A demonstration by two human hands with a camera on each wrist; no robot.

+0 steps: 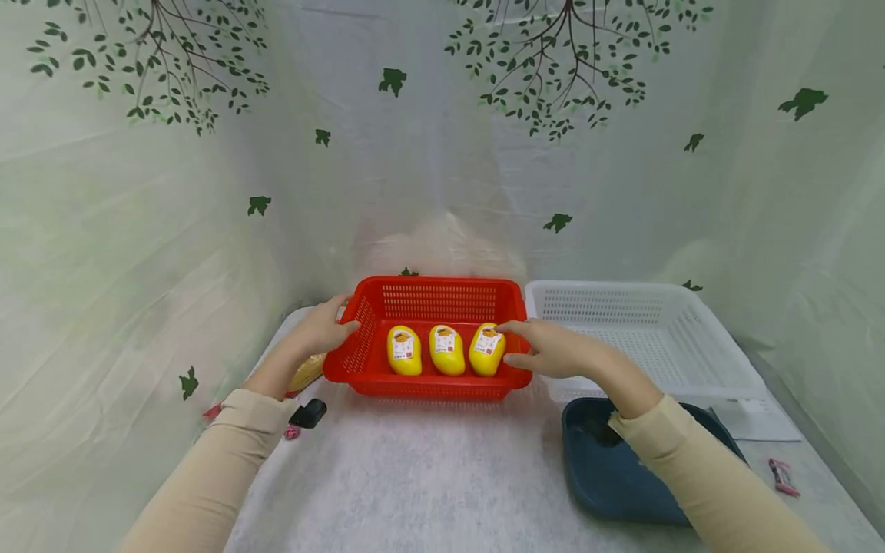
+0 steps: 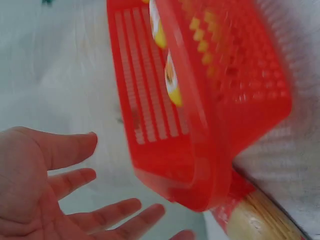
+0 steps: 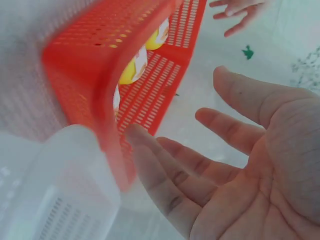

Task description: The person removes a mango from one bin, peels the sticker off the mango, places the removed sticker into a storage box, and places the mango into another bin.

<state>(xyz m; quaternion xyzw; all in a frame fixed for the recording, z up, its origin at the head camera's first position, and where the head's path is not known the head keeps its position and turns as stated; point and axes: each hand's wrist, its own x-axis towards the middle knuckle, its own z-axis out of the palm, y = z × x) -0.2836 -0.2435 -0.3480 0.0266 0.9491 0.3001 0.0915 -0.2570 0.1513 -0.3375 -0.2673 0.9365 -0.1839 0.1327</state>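
From my distant seat I had the red basket (image 1: 429,390) in the middle of the head view, on the pale cloth-covered table (image 1: 415,476); in it lay three yellow mango-shaped fruits in a row, the left fruit (image 1: 404,361), the middle fruit (image 1: 446,359) and the right fruit (image 1: 484,359), each with a white printed label facing up; the left hand (image 1: 321,330) was at the basket's left end, its fingers spread wide with nothing in them, and the left wrist view showed a gap between it and the rim; the right hand (image 1: 556,351) was at the right end, also well opened and gripping nothing, its fingertips right by the rim near the right fruit, though I could not tell whether they touched; to the right I saw a white basket (image 1: 650,346) just beside the red one, and nearer the person a dark blue tub (image 1: 601,484), partly covered by the right sleeve (image 1: 712,468); a small pink wrapped sweet (image 1: 784,478) lay at the table's right side; by the red basket's left end lay a yellowish packet (image 2: 255,220) with red on it, partly hidden; behind everything hung a pale curtain (image 1: 429,177) printed with green leaves and branches.
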